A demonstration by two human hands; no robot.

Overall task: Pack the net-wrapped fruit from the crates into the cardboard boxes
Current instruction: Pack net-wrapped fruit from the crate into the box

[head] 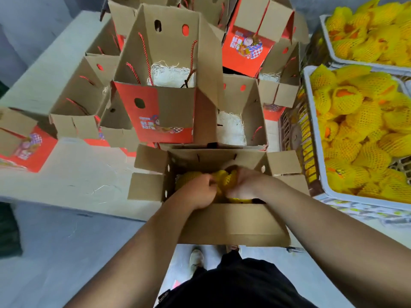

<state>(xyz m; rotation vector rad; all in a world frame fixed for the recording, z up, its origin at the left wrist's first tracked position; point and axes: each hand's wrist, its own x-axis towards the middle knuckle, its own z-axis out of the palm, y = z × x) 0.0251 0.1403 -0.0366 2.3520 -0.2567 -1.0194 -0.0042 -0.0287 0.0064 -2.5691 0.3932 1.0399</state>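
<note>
Yellow net-wrapped fruit (224, 181) is gripped by both hands inside the open cardboard box (231, 223) nearest the person: the left hand (201, 192) is curled on the netting, the right hand (244, 183) closed over it just beside. More netted fruit is heaped in the white crate (320, 187) to the right, and empty boxes (169, 85) are stacked behind

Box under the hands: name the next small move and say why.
Probably let go and draw the right hand out toward the near crate for another fruit. Both hands are down in the box, the left hand and right gripping netted fruit already settled inside, and the crate on the right holds plenty more. How full the box is cannot be seen.
</note>
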